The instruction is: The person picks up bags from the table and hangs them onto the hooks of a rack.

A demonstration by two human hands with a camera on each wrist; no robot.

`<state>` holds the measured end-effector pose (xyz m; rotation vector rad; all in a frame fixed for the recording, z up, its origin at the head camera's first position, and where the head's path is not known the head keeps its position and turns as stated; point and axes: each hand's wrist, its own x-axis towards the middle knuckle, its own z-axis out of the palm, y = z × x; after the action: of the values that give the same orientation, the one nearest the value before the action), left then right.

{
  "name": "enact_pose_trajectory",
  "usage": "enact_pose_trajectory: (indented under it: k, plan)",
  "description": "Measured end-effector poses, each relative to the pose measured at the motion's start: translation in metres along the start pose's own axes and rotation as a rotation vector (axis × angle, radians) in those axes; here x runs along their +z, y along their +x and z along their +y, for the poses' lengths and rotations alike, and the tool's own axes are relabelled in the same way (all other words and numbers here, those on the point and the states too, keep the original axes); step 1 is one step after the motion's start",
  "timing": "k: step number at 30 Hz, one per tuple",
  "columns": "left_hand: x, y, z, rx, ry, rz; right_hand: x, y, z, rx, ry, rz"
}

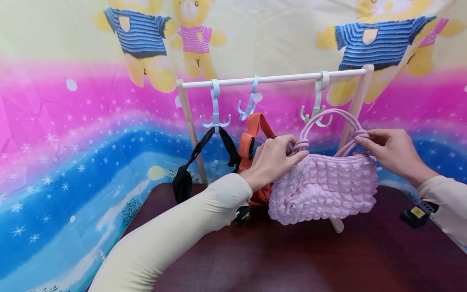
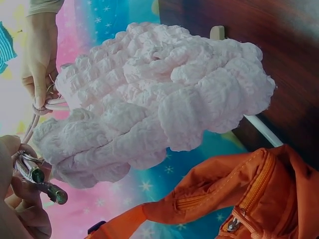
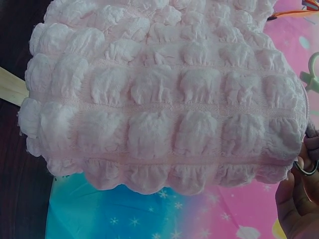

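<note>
A puffy pink handbag [image 1: 328, 186] is held up in front of the rack, its body hanging over the table. My left hand [image 1: 271, 158] pinches the left base of its looped handles [image 1: 330, 113]. At the other end, my right hand [image 1: 392, 150] pinches the knotted base of the same handles. In the head view the handles overlap the right pale-green hook [image 1: 318, 97]; whether they touch it I cannot tell. The left wrist view shows the bag's puckered side [image 2: 149, 94] and an orange bag [image 2: 269, 189] beside it.
A wooden rack [image 1: 277, 78] stands on the dark table [image 1: 248, 259]. Two light-blue hooks [image 1: 215, 105] hang left of the green one. A black strapped bag [image 1: 182, 182] hangs from the leftmost hook. Behind is a bear-print cloth [image 1: 65, 134].
</note>
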<state>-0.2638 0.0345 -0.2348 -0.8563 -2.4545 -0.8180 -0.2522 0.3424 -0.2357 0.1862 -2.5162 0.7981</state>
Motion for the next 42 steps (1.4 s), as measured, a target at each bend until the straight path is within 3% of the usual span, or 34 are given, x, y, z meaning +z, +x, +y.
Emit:
enact_pose_trajectory:
  k: [19,42]
  plan:
    - [0.003,0.002,0.0,-0.016,0.019,0.007,0.007,0.005,-0.001,-0.006,-0.007,0.019]
    - [0.008,0.002,0.003,-0.032,0.045,-0.003,0.016,0.002,0.002,-0.015,-0.031,-0.017]
